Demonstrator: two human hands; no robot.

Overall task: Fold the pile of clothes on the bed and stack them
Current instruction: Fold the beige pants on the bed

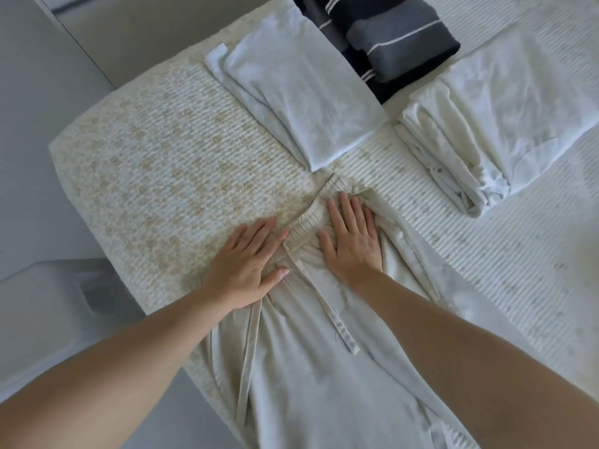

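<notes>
Ribbed cream bed [155, 176]: L hand [246, 264] & R hand [351, 241], fingers flat, press beige drawstring trousers [308, 367] near bed's left edge (smoothing step); next prob. fold lengthwise.

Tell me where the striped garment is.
In the head view, the striped garment lies folded at the top of the bed, between the pale blue shirt and white pile.

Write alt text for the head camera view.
Two hands, left hand and right hand, press flat on the waistband of beige trousers spread on a bed. Beyond lie a folded white shirt, a striped dark garment and folded white cloth.
</notes>
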